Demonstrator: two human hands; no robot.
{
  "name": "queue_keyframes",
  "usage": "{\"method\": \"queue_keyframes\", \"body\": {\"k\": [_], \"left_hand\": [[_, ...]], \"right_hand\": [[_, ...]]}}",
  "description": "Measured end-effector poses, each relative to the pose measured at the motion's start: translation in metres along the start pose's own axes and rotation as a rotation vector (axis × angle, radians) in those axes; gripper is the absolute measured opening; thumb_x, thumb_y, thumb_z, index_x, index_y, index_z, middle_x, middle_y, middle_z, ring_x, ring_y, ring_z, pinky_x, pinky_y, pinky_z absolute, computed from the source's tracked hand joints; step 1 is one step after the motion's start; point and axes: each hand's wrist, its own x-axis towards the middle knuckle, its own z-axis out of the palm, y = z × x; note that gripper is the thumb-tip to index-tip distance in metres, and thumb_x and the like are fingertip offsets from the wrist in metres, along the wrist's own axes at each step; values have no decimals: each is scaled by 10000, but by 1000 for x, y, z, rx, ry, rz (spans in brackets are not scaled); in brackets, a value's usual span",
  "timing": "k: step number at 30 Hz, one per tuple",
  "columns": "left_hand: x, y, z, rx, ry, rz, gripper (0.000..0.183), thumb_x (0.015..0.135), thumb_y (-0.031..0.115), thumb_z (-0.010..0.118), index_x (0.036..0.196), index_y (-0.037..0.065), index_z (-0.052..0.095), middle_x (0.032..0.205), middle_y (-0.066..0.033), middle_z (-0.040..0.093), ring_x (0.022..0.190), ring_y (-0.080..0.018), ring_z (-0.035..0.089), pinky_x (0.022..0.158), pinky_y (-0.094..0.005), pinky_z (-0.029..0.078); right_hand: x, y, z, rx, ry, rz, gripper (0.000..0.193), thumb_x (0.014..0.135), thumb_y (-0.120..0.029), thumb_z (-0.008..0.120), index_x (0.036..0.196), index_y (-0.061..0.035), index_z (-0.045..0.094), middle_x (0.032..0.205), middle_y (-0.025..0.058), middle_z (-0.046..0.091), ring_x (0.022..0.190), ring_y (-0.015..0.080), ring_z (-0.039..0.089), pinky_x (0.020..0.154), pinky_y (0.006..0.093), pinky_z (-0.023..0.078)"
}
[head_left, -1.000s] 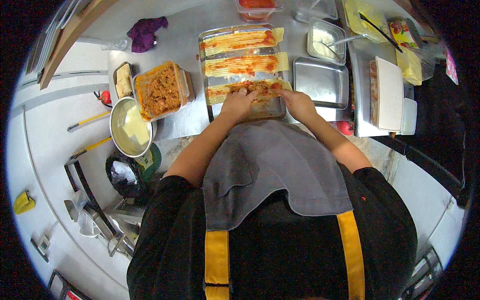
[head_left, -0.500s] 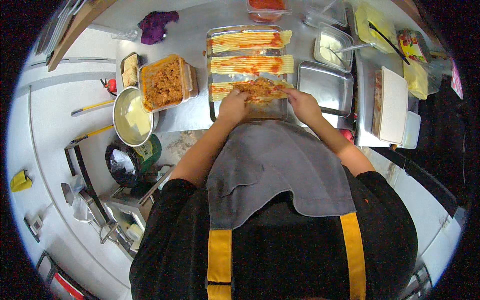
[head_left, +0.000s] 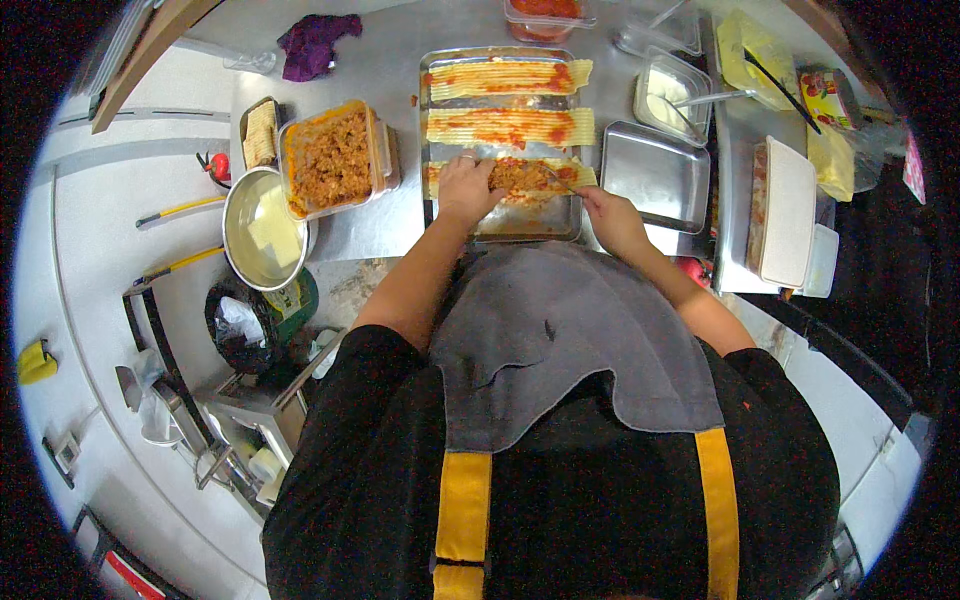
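Note:
A metal tray (head_left: pixel 510 228) on the worktop holds three long ridged pasta sheets streaked with red sauce. On the nearest pasta sheet (head_left: pixel 435 180) lies a mound of minced meat filling (head_left: pixel 520 177). My left hand (head_left: pixel 466 190) rests over the left part of that sheet, its thumb spread beside the meat and nothing visible in its grasp. At the sheet's right end, my right hand (head_left: pixel 612 217) grips a spoon (head_left: pixel 566 183) by its handle, with the spoon's head at the meat. The middle sheet (head_left: pixel 510 127) and far sheet (head_left: pixel 505 78) bear only sauce.
To the left stand a tub of minced meat (head_left: pixel 328 160) and a metal pot (head_left: pixel 236 225) with pale contents. An unfilled metal tray (head_left: pixel 655 180), a container of white cream (head_left: pixel 665 100) and a lidded box (head_left: pixel 785 215) are at right. Red sauce (head_left: pixel 543 12) sits at the back.
My left hand has shifted left and up, off the meat onto the sheet's left part. The meat now sits in a more compact mound. My right hand still holds the spoon.

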Motion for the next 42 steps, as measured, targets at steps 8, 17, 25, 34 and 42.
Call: {"method": "queue_keyframes", "body": {"k": [8,17,25,34,42], "left_hand": [[0,10,4,-158,153,97,586,754,469,820,1225,138,713,1216,-156,619,1215,-354,537,1041,-495,423],[23,26,12,-97,99,198,526,765,434,815,1192,139,727,1216,-161,614,1197,-360,548,1028,-516,430],[-24,-4,-52,-353,307,184,500,793,306,805,1218,63,701,1118,-197,634,1035,-370,616,939,-472,497],[-135,-136,-160,-13,670,-356,721,770,350,841,1342,-2,582,1216,-281,606,1121,-430,588,968,-500,478],[-149,-177,-165,-251,341,-477,904,762,427,851,1445,-33,478,1212,-298,624,1140,-425,628,975,-485,508]], "right_hand": [[1,0,-3,172,75,37,274,1023,-230,553,1228,-102,683,1081,220,717,999,400,695,869,457,548],[0,-5,-6,291,124,127,268,1026,-209,561,1214,-68,689,1066,178,736,975,320,714,867,392,545],[20,-16,-28,681,205,248,273,1048,-215,551,1267,-102,669,687,-74,460,570,36,400,504,223,342],[52,-114,-46,901,37,141,299,1056,-170,513,1323,-76,609,697,-88,432,566,21,328,501,209,290],[105,-264,-5,26,-16,-593,280,1022,-214,541,1229,-110,699,988,158,739,899,305,711,814,414,547]]}}
